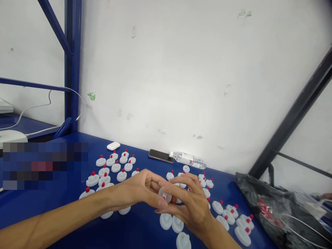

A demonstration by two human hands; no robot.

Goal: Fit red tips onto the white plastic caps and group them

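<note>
I hold one white cap (165,195) between both hands, a little above the blue tabletop (140,231) and in front of the phone (161,156) that lies by the wall. My left hand (140,191) closes its grip on the cap from the left side, thumb and fingertips pinching the rim. My right hand (190,202) meets it from the right, its fingers curled over the top, so this grip is also narrow and on the same cap.

To do this step well, I think I should keep the cap steady with the left hand and let only the right fingertips work, pressing straight and not at an angle. The piece is small and smooth, so it can slip easily.

The cap is a round, flat disc of white plastic, mostly covered by my fingers; I cannot tell if it carries a red tip now.

Left of the phone stand finished caps with red tips (116,167) in loose rows. Nearer to me than the phone, just below my hands, lie plain white caps (171,222). Right of the phone lies a water bottle (188,160), and further right a black bag (269,204).
</note>
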